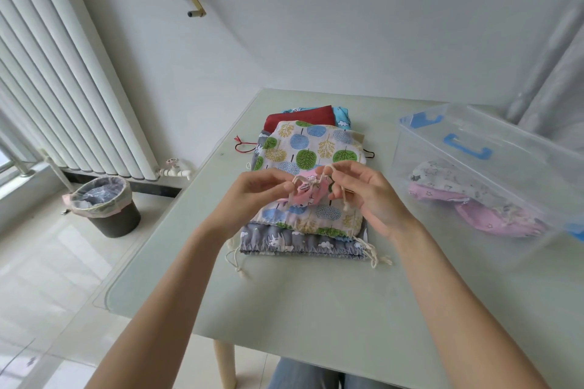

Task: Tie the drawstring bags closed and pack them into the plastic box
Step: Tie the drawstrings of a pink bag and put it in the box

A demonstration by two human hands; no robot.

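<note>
A small pink drawstring bag (pixel 308 194) hangs in the air between my hands, its mouth gathered. My left hand (pixel 252 196) pinches one cream cord end at the bag's left. My right hand (pixel 363 196) pinches the other cords, one knotted end dangling below the fingers. Beneath them a stack of flat bags lies on the table: a tree-print bag (pixel 309 148) on top, a grey bag (pixel 300 241) under it, red (pixel 300 118) and blue ones at the far end. The clear plastic box (pixel 493 167) stands at the right, with pink and white bags (pixel 467 202) inside.
The pale green table (pixel 316 309) has its near-left corner at the lower left. The box's clear lid with blue latches leans over the box. A dark waste bin (pixel 106 207) and a white radiator (pixel 63 73) stand on the floor side, left.
</note>
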